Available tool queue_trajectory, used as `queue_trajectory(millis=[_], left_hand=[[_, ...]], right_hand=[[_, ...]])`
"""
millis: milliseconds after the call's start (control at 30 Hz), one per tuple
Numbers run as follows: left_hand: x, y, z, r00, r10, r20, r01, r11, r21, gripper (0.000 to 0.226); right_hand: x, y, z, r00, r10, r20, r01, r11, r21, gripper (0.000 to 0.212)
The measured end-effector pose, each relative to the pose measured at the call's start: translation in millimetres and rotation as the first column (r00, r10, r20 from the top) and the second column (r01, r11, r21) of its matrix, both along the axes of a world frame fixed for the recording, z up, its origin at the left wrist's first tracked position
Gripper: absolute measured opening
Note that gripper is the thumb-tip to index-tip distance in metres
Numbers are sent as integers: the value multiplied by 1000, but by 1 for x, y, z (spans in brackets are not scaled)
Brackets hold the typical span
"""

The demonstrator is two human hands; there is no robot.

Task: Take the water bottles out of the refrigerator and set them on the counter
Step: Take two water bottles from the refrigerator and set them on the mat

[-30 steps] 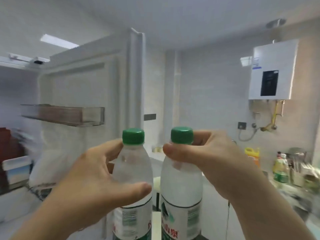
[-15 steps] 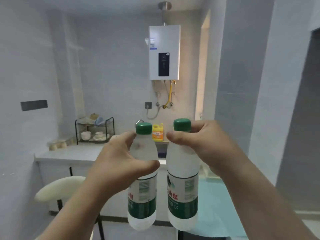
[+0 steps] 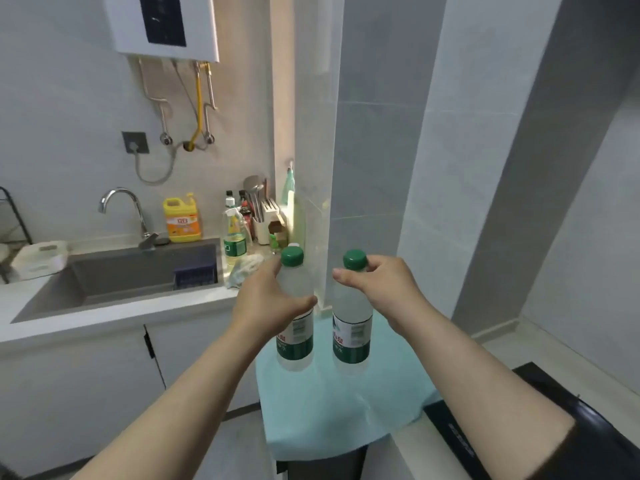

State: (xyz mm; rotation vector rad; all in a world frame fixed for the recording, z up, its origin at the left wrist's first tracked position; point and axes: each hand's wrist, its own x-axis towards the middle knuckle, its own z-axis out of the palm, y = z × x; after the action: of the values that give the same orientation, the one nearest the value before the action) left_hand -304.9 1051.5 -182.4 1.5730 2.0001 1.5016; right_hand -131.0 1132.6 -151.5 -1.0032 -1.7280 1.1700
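From the head camera, the view has swung off the refrigerator and round to the sink point(image 3: 138, 271); the two bottles are out and only the setting-down remains, I judge. The left hand point(image 3: 266, 303) has its fingers wrapped round the left bottle point(image 3: 295, 327); the right hand point(image 3: 384, 292) pinches the right bottle point(image 3: 351, 327) at the neck. Both hang upright to the right of the sink, over a pale blue surface point(image 3: 329, 410). The desk point(image 3: 114, 313) right of the sink is crowded with cleaning bottles point(image 3: 235, 233) and a yellow detergent jug point(image 3: 182, 218), leaving little room.
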Motion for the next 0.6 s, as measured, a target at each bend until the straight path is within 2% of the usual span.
queue_trajectory(millis=[233,367,600], left_hand=[[-20,111,-97,994,3,106,9,994,-113,64],[-32,145,-146,984,60,165,-30,984,-178,53],[-65,196,-213,974,135,184,-86,964,-251,58]], right_hand=[[-40,105,-100,995,4,104,2,998,-63,13],[-58,149,-144,992,36,122,-26,996,-81,15],[-85,214,-207,986,46,157,-31,995,-97,16]])
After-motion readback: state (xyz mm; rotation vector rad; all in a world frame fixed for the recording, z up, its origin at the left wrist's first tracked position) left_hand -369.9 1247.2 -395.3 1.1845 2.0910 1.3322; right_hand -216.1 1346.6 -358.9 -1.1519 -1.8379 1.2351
